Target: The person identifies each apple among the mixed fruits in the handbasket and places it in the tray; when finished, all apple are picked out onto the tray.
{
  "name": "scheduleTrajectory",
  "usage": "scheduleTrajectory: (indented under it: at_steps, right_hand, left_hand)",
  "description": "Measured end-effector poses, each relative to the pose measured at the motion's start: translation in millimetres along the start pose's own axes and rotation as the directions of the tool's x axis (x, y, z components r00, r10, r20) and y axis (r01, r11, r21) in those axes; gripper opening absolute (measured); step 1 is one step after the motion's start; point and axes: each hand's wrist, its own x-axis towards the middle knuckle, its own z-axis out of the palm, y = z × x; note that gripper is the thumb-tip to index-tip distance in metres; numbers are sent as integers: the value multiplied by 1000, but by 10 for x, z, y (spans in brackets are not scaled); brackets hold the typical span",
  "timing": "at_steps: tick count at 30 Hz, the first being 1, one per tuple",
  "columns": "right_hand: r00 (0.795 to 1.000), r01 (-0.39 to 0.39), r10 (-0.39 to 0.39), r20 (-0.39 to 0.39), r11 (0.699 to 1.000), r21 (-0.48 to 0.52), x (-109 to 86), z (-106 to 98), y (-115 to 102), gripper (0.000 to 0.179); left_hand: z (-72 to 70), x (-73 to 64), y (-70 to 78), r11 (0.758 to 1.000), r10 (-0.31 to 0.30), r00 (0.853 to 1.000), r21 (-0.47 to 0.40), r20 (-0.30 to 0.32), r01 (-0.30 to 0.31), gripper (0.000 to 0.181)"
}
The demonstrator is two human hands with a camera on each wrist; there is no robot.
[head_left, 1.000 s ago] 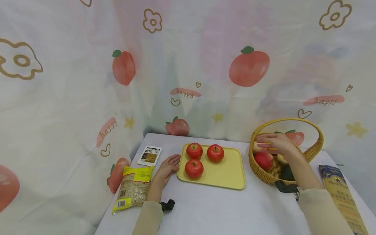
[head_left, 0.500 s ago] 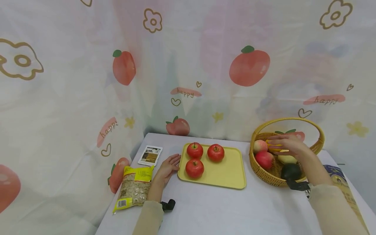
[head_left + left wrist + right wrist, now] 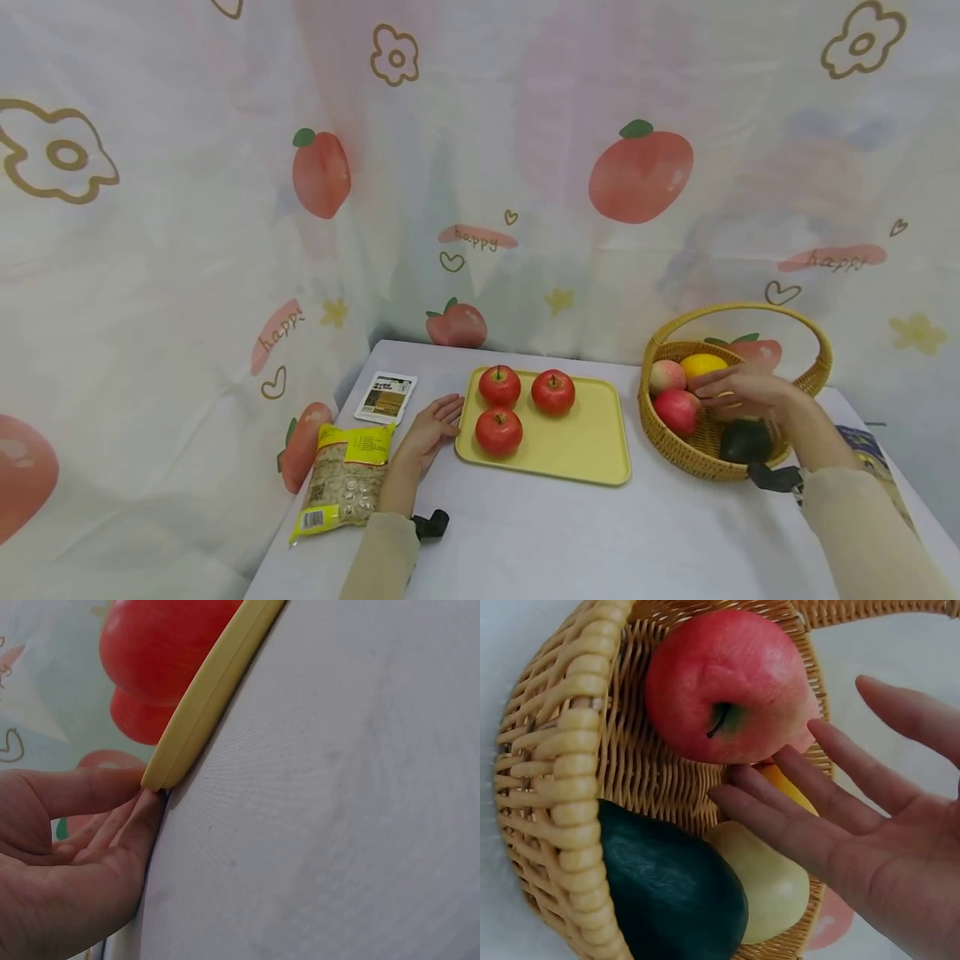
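My left hand [image 3: 432, 423] touches the left edge of a yellow tray [image 3: 581, 437]; in the left wrist view its thumb meets the tray's rim, the other fingers close beside it. Three red apples [image 3: 498, 432] sit on the tray's left half. My right hand [image 3: 757, 392] reaches into a wicker basket [image 3: 671, 446], fingers spread and nearly straight. Below those fingers, in the right wrist view, lies a pale yellow-green fruit [image 3: 763, 889], beside a dark green avocado [image 3: 671, 881] and a pinkish-red apple [image 3: 724, 682]. A yellow fruit [image 3: 702, 365] and a pale pink peach [image 3: 666, 377] lie behind.
A yellow bag [image 3: 345, 479] of pale, grainy food lies left of my left forearm, with a small white-edged packet [image 3: 386, 397] behind it. A blue and gold package [image 3: 873, 454] lies at the right, partly under my sleeve. The basket's handle [image 3: 738, 307] arches above its opening.
My right hand has moved right and lower within the basket, uncovering the yellow fruit and the peach and covering most of the pale fruit. My left hand and the tray stay put.
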Motion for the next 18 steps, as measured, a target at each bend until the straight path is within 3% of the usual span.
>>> scheduleTrajectory:
  at_steps: [7, 18]
  right_hand:
    - [990, 36, -33, 136, 999, -21, 107, -68, 162, 51]
    - [983, -7, 8, 182, 1000, -6, 218, -136, 190, 50]
  left_hand:
    - [-6, -11, -4, 1000, 27, 999, -12, 37, -27, 79]
    - [-13, -4, -2, 1000, 24, 999, -7, 32, -24, 79]
